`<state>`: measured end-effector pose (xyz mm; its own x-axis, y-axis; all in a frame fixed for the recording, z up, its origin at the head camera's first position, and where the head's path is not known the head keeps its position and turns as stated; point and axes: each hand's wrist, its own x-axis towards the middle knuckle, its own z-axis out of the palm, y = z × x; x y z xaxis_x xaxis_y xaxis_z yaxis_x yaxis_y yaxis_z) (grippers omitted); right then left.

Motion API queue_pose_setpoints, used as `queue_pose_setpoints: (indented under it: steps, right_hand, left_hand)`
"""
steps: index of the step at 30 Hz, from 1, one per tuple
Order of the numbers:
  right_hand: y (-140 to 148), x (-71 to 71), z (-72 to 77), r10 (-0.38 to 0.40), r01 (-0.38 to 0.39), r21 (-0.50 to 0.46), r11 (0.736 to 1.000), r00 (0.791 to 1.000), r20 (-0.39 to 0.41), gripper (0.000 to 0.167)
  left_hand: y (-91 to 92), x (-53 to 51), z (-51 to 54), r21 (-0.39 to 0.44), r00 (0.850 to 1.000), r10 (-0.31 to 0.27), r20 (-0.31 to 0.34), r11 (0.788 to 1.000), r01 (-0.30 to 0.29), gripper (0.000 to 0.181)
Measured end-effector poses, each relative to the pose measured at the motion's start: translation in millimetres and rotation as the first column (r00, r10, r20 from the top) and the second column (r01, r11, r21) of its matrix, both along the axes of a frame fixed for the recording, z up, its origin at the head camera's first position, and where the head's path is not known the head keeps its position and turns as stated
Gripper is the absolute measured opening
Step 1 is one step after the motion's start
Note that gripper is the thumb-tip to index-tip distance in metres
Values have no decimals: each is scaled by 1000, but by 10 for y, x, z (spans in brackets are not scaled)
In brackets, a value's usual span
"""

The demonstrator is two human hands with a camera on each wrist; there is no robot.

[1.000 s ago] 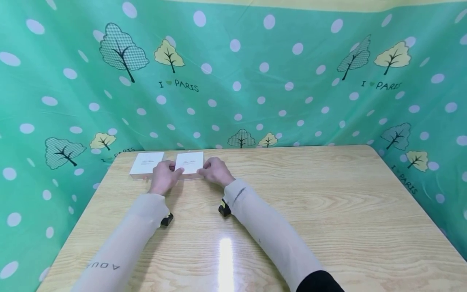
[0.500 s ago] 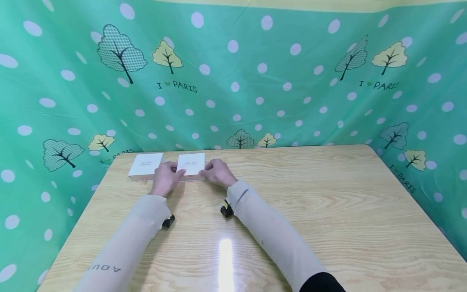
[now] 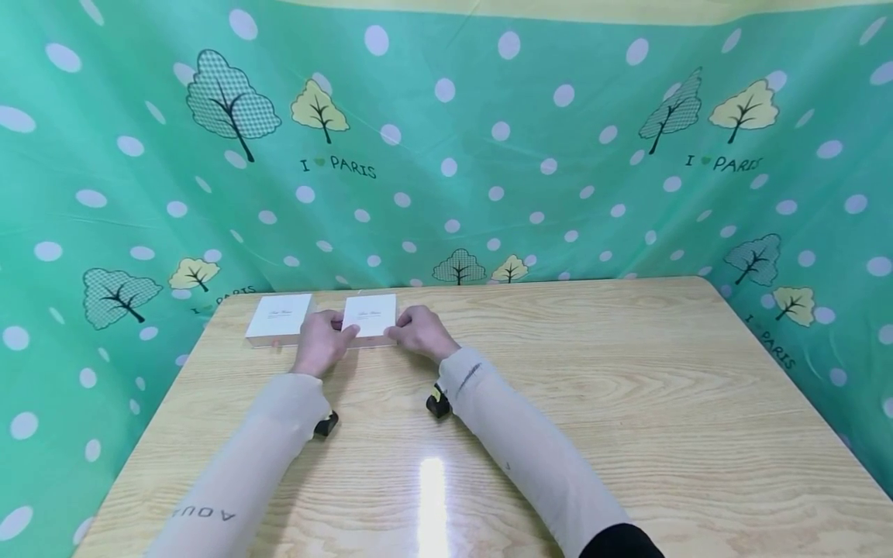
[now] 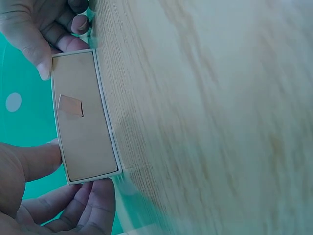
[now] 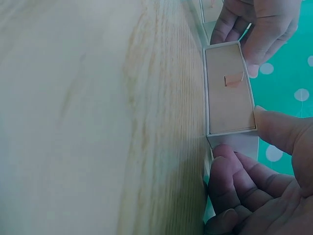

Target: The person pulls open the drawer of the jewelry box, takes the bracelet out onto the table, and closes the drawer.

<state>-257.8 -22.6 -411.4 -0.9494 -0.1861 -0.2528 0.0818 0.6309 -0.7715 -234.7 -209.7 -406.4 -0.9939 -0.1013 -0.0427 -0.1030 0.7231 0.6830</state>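
Note:
A small white box [image 3: 370, 316] with faint lettering on its lid is near the table's back edge. Its near side, seen in the left wrist view, is a peach-coloured drawer front [image 4: 83, 139] with a small pull tab [image 4: 70, 105]. My left hand [image 3: 324, 341] pinches the box's left end, thumb on the top edge and fingers along the side. The opposite end is held by my right hand [image 3: 422, 332], its thumb also at the top edge. To the left of my left hand lies a matching white box [image 3: 281, 316], apart from the held one.
The wooden table [image 3: 593, 387] extends to the right and toward me. Behind it hangs a green dotted curtain [image 3: 488, 186], close to the back edge. A bright light reflection [image 3: 432, 504] lies on the tabletop between my forearms.
Both hands have shifted slightly to the right with the box between them. The gap to the other white box has widened; that box has stayed in place.

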Motion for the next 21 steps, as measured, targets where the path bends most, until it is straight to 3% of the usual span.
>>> queue_pose_setpoints:
  steps: [21]
  right_hand:
    - [88,-10,-22,15,-15,-20,1000,1000,16,32]
  left_hand:
    - [70,-12,-23,-3,999,19,34,1000,-18,45]
